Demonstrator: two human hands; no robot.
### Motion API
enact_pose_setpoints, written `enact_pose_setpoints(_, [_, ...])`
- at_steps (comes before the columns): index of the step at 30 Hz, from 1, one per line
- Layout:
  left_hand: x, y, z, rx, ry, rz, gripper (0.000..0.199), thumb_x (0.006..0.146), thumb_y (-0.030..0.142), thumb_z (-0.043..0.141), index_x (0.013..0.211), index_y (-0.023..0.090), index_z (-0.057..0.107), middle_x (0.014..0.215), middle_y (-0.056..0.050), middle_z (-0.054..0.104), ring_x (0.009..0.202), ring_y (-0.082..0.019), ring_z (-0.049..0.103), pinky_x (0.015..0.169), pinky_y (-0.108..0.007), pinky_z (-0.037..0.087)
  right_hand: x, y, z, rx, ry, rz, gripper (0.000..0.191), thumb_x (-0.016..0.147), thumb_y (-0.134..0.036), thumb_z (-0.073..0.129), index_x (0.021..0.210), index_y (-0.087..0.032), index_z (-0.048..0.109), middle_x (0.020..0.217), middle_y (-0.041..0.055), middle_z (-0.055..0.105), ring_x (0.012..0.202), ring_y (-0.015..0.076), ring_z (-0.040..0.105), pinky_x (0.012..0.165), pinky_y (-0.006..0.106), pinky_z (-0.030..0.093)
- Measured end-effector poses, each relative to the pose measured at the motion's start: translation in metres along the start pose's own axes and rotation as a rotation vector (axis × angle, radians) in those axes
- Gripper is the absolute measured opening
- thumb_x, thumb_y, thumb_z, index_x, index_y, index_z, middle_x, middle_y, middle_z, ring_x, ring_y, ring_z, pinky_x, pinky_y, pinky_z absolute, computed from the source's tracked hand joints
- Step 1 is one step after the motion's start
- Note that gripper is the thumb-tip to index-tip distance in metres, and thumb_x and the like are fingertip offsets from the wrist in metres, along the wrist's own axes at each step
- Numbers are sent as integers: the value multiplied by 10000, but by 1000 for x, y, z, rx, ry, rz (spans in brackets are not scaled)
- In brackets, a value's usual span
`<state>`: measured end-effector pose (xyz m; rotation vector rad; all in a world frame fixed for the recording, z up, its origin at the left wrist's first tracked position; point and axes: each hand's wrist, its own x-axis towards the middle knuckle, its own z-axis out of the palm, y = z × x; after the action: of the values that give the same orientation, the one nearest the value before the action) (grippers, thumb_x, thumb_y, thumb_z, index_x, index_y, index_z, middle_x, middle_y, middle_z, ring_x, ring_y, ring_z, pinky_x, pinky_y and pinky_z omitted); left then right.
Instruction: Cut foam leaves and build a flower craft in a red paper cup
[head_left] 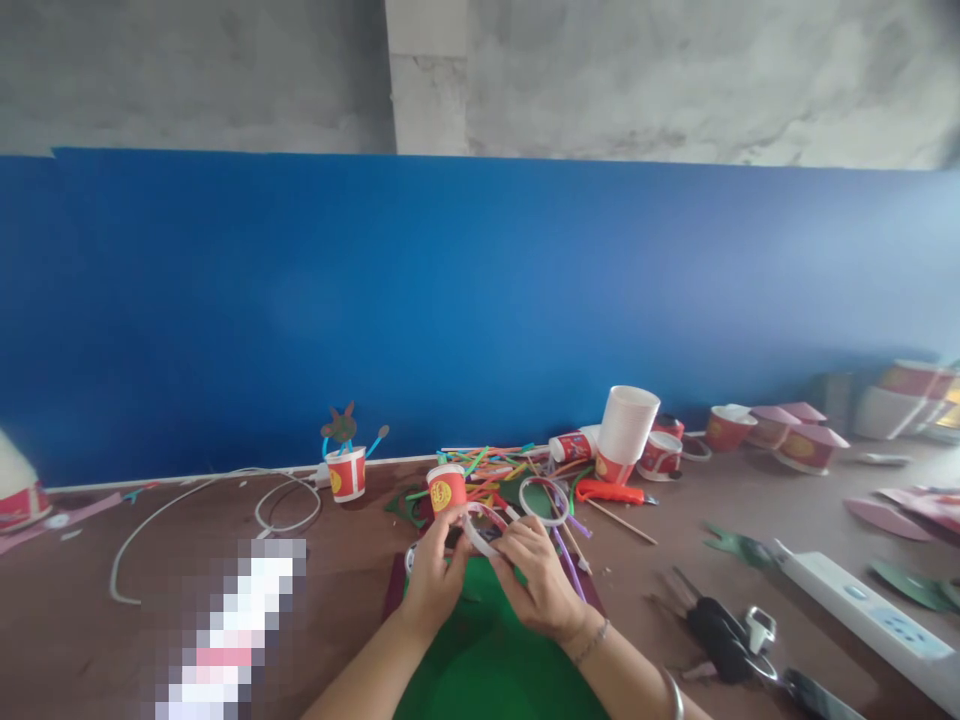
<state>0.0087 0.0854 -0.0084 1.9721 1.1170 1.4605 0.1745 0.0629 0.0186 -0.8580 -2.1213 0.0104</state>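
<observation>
My left hand [437,567] and my right hand [534,572] meet at the centre, over green paper [495,650]. Between them they grip a white curved strip [480,535] with some red on it, fingers of both hands pressed to it. Just behind the left hand stands a small red and white paper cup [447,489]. Beyond the right hand lies a white ring [544,501], near a pile of coloured pipe cleaners [495,470]. The palms are mostly hidden.
An orange cutter [611,491], a tall white cup [628,425] and a wooden stick [621,522] lie right of the pile. Further right are keys [720,635] and a power strip [862,610]. A decorated cup [346,474] and white cable [150,520] are at left.
</observation>
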Motion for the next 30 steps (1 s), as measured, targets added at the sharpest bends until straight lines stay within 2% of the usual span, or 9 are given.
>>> enact_pose_setpoints(3, [1,1,1,-30,65,-51,355,859,312,460,1188,179,476,919,-69,647,864,-189,614,774,-327,510,-1,2,0,15,-1,24,185,864,-152,381,740,-192,514,667,30,536,652,167,497,688,331,398])
enact_pose_setpoints(7, [2,-1,0,41,96,27,331,848,284,480,1157,172,522,1105,-111,601,1043,-221,555,889,-360,456,-2,3,2,68,-36,27,175,874,-138,369,816,-189,526,732,45,549,715,177,503,713,344,406])
enact_pose_setpoints(10, [2,-1,-2,61,56,117,336,859,240,461,1186,185,515,1182,-115,562,1111,-225,511,936,-373,425,-1,3,2,114,-64,29,193,885,-132,344,872,-195,526,782,56,557,758,185,501,741,359,410])
enact_pose_setpoints(14, [1,4,-3,68,4,181,364,866,195,450,1228,202,488,1197,-110,552,1126,-218,498,948,-365,419,0,3,3,128,-76,27,191,892,-151,336,831,-193,512,790,61,560,758,188,501,754,374,417])
enact_pose_setpoints(27, [0,4,-3,103,-105,429,483,848,63,423,1297,241,407,1110,-99,555,1049,-186,528,879,-334,465,-1,7,6,118,-41,14,152,868,-111,373,803,-197,480,746,47,543,723,180,480,727,356,401])
enact_pose_setpoints(30, [-1,3,-3,158,-153,419,462,856,62,397,1276,249,437,1109,-98,550,1024,-175,541,860,-309,471,-2,7,5,101,-20,-12,140,852,-109,394,832,-192,506,749,51,554,724,184,496,725,360,403])
